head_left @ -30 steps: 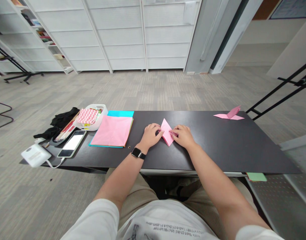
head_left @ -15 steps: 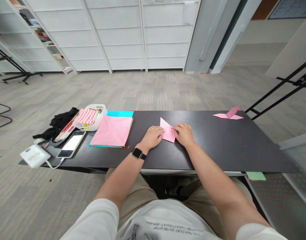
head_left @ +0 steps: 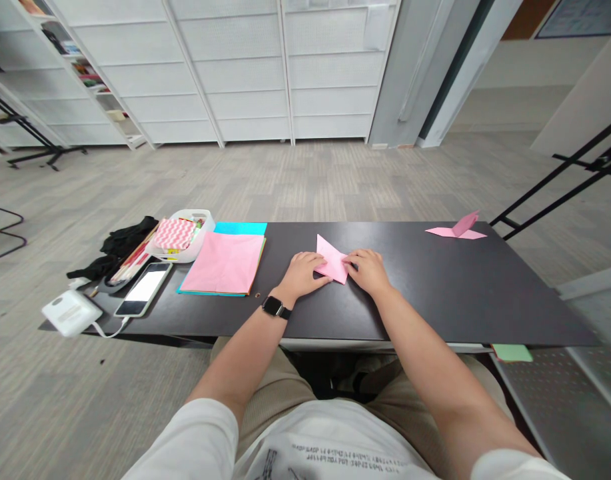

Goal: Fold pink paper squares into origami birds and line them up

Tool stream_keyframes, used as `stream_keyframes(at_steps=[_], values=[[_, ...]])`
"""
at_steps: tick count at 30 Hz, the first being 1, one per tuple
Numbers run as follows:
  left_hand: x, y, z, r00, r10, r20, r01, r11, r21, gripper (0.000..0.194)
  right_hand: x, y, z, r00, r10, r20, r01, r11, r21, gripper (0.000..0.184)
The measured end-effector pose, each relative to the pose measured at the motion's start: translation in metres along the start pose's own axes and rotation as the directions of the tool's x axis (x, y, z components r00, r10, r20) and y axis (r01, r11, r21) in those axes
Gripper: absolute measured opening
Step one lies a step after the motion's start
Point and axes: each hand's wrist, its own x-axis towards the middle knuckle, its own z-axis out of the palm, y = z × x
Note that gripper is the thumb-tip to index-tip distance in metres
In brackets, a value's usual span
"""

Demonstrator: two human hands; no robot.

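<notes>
A folded piece of pink origami paper (head_left: 331,260) lies on the dark table between my two hands, one pointed corner toward the far side. My left hand (head_left: 304,272), with a black watch on its wrist, rests its fingertips on the paper's left edge; the thumb is stretched out apart below them. At the right edge, my right hand (head_left: 368,270) pinches the paper between thumb and fingers. The fingers partly cover both side edges, so the exact folds there cannot be made out.
To the left lies a stack of coloured paper (head_left: 224,263), pink on top. Beyond it are a white basket (head_left: 205,227), a phone (head_left: 144,289), a white charger (head_left: 71,312) and black cloth (head_left: 128,237). A folded pink paper shape (head_left: 462,227) stands at the far right.
My left thumb has moved away from the fingers, nearer to me. The folded paper has shifted slightly left. My right hand stays at its right edge.
</notes>
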Motion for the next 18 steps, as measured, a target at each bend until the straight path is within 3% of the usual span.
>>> stream_keyframes(at_steps=[11, 18], values=[[0.0, -0.0007, -0.0015, 1.0, -0.01, -0.018, 0.009, 0.999, -0.05, 0.036, 0.0002, 0.0013, 0.0002, 1.0, 0.001, 0.015, -0.002, 1.0, 0.026, 0.025], [-0.0005, -0.0005, -0.0038, 1.0, 0.007, -0.024, -0.008, 0.999, -0.053, 0.016, -0.0002, 0.0019, 0.0, 1.0, -0.008, 0.005, 0.008, 0.999, 0.045, 0.024]])
